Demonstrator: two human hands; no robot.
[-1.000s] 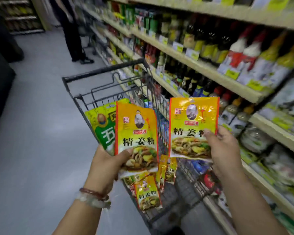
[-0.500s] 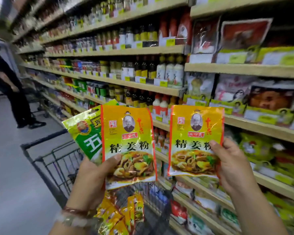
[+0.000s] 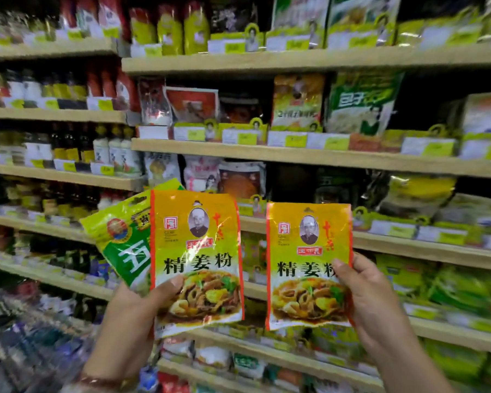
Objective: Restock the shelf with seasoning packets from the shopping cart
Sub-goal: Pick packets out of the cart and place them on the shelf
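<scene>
Seasoning packets are being held up facing the shelves: left hand (image 3: 131, 316) is pinching a yellow packet (image 3: 196, 259) with a green packet (image 3: 122, 239) fanned behind it, right hand (image 3: 372, 304) is gripping a second yellow packet (image 3: 306, 265) by its right edge. Both yellow packets are standing upright, long axis vertical. Shelf edge (image 3: 425, 249) is lying just behind; right hand looks nearer to it, likely stocking first. Cart isn't showing.

Wooden shelves (image 3: 309, 158) run in tiers across the whole view. Left of the upright joint near the red pouch (image 3: 192, 104), dark sauce bottles (image 3: 68, 146) stand in rows; right of that pouch sit seasoning bags (image 3: 360, 103), with yellow price tags (image 3: 295, 140) along the shelf edges below them.
</scene>
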